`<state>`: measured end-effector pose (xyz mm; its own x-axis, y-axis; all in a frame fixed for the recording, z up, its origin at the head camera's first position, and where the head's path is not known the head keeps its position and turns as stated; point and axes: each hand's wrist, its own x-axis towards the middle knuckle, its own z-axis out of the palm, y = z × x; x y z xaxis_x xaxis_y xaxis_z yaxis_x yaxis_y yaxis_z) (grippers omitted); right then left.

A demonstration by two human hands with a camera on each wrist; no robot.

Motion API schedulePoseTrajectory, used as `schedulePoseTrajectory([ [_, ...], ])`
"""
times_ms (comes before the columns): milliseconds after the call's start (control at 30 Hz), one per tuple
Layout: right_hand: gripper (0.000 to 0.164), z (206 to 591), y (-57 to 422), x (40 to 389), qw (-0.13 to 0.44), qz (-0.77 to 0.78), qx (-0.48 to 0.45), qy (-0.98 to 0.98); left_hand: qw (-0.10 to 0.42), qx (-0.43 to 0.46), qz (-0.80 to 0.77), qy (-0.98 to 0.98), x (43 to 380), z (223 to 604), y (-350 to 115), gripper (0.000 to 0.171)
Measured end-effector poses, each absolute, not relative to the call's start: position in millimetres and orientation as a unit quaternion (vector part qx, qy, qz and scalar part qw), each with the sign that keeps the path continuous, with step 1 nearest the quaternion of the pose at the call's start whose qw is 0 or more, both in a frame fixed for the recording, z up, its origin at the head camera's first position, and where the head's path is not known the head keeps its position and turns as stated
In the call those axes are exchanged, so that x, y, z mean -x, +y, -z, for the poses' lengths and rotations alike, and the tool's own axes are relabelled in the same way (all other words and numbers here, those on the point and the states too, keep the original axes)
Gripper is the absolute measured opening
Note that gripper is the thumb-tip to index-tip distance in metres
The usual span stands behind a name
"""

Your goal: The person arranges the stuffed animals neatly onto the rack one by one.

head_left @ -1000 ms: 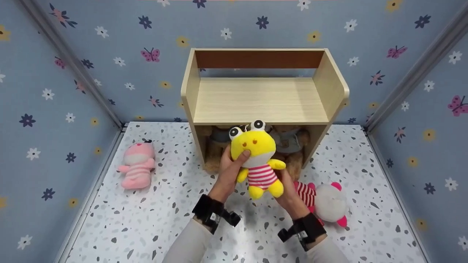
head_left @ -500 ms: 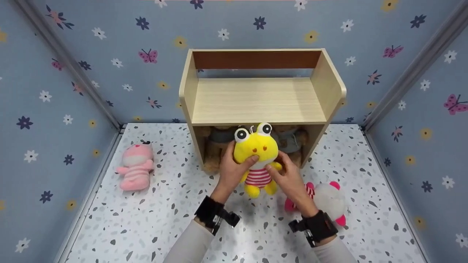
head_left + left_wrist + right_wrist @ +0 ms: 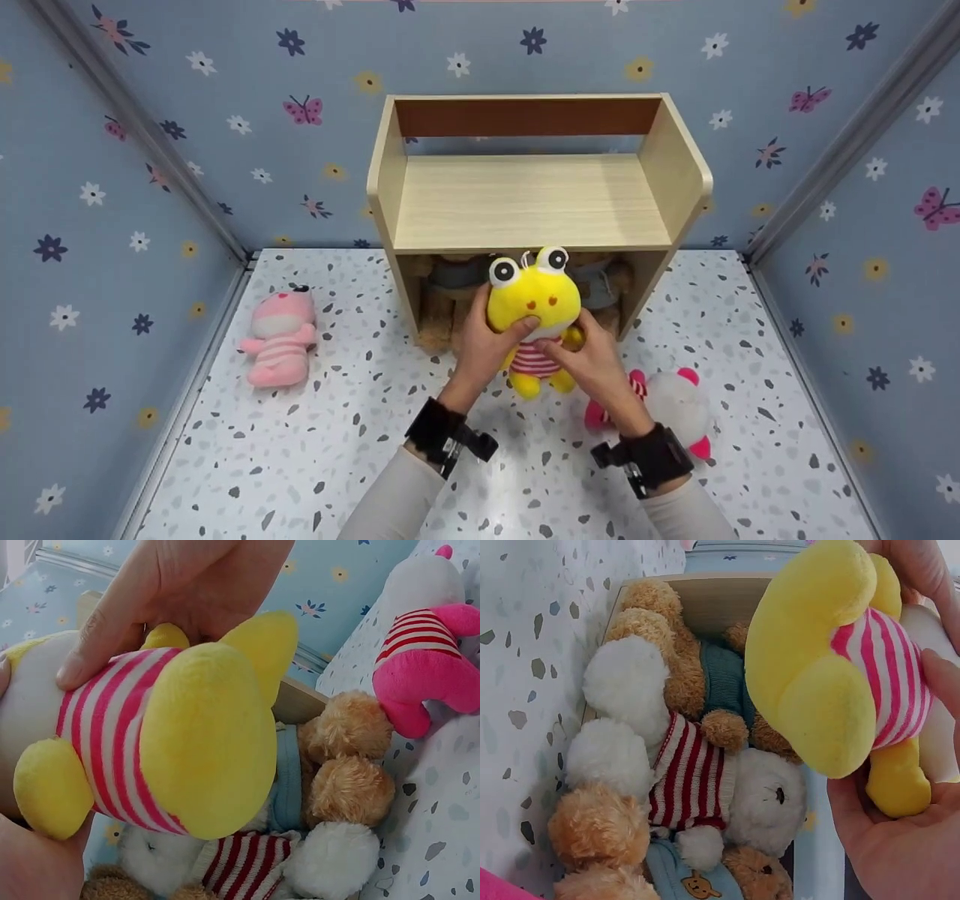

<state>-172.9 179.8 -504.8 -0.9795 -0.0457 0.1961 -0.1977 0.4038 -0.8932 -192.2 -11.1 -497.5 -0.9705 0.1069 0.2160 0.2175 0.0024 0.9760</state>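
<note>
A yellow frog plush toy (image 3: pixel 534 300) with bulging white eyes and a pink-and-white striped middle is held upright in front of the shelf unit, facing the head camera. On its left side my left hand (image 3: pixel 484 349) grips the head, thumb across the chin. My right hand (image 3: pixel 595 360) holds the body from the other side, its thumb on the striped middle. In the right wrist view the frog's legs and striped belly (image 3: pixel 889 679) fill the right half, and the right palm (image 3: pixel 892 847) cups beneath an arm.
The wooden shelf (image 3: pixel 529 199) has a bare top board. Its lower compartment holds several plush bears, one in a red-and-white striped sweater (image 3: pixel 694 772). A pink striped plush (image 3: pixel 281 337) lies at left; a white-headed plush with pink ears (image 3: pixel 679 412) lies at right.
The right hand has come round to the frog's front, its thumb now on the striped middle. Both hands and the frog have shifted slightly right.
</note>
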Motion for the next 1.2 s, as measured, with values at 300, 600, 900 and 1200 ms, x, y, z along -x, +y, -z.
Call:
schedulePoseTrajectory([
  [300,0.062,495,183,176,0.084,-0.585,-0.054,-0.805,0.005,0.16,0.738,-0.656,193,501,-13,0.101],
  [600,0.059,450,203,190,0.125,-0.605,-0.084,-0.782,0.045,0.187,0.748,-0.636,182,529,-28,0.087],
  [900,0.056,385,215,244,0.207,-0.593,-0.151,-0.764,0.045,0.147,0.732,-0.663,173,552,-41,0.057],
  [1200,0.059,360,222,302,0.188,-0.593,-0.082,-0.779,0.027,0.119,0.712,-0.691,162,563,-49,0.057],
])
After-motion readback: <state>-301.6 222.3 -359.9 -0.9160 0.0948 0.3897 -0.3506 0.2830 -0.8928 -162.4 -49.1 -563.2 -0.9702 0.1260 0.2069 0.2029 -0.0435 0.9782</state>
